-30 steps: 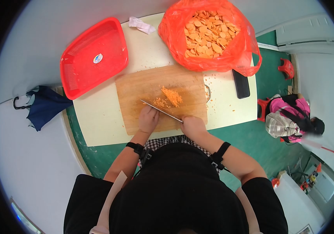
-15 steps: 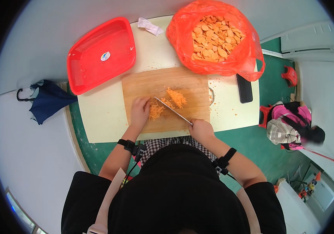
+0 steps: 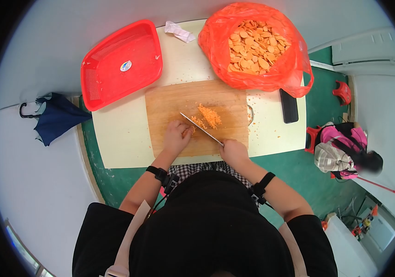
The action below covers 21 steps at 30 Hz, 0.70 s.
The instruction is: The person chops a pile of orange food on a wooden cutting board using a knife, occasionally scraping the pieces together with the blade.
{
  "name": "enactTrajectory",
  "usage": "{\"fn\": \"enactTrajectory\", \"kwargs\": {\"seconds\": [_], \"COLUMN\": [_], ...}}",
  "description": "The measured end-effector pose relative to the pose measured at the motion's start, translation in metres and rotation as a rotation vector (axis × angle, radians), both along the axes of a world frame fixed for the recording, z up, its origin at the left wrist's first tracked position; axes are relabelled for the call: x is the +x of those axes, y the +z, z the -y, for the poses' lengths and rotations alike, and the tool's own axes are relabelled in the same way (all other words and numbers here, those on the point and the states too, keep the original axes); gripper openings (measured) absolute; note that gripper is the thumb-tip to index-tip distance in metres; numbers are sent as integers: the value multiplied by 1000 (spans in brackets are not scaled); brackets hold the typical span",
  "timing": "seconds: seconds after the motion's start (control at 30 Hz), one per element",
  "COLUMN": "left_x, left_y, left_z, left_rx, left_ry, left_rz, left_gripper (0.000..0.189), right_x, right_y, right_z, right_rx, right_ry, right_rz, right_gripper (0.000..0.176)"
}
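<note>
My right hand (image 3: 235, 153) grips the handle of a kitchen knife (image 3: 202, 130), its blade slanting up and left across the wooden cutting board (image 3: 165, 99). Just left of the blade, my left hand (image 3: 177, 137) has its fingers curled down over carrot strips (image 3: 191, 131), which are mostly hidden beneath them. Beyond the blade lies a small heap of finely chopped carrot (image 3: 210, 115), with loose bits scattered beside the knife.
Behind the board stand an empty red plastic basket (image 3: 114, 87) and a red plastic bag (image 3: 216, 37) full of round orange slices (image 3: 252, 48). A phone (image 3: 289, 106) and crumpled paper (image 3: 179, 32) lie on the table (image 3: 119, 143). An umbrella (image 3: 61, 117) is at left; another person (image 3: 345, 147) is at right.
My left hand has moved right and nearer to me, now covering the carrot strips that showed beside it. My right hand and the knife have shifted slightly left.
</note>
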<state>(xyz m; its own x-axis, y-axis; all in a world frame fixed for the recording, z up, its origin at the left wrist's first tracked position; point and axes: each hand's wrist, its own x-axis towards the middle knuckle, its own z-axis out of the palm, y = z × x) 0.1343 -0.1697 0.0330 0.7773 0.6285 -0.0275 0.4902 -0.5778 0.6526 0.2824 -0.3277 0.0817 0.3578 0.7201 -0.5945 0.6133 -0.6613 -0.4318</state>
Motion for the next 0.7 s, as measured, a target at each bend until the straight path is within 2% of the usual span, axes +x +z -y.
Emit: {"fn": "enactTrajectory", "kwargs": {"seconds": [0.1,0.17,0.2,0.27,0.3,0.37,0.47,0.6,0.7], "left_x": [0,-2,-2,-2,0,5,15,13,10], "left_y": [0,-4,-6,-12,-11,-9,3,-14,-15], "left_z": [0,-1,-3,-10,-13,-19,-21,-23,-21], "left_rx": [54,15,15,-56,-56,47,-8,-4,51], "left_ry": [-20,66,67,268,270,177,127,97,29], "left_rz": [96,161,161,34,35,-13,-42,-6,-75], "left_gripper": [13,16,16,17,17,16,11,8,10], "right_x": [5,8,9,10,10,9,6,6,10], "right_y": [6,9,8,6,5,4,9,13,17], "right_z": [-9,-8,-5,4,6,11,10,16,24], "right_rx": [-47,-44,-44,-41,-42,-75,-116,-93,-99], "right_ry": [-30,-31,-31,-27,-24,-16,-36,-68,-97], "right_rz": [-60,-64,-64,-67,-66,-36,-65,-70,-71], "right_gripper": [20,21,21,22,22,28,22,23,24]}}
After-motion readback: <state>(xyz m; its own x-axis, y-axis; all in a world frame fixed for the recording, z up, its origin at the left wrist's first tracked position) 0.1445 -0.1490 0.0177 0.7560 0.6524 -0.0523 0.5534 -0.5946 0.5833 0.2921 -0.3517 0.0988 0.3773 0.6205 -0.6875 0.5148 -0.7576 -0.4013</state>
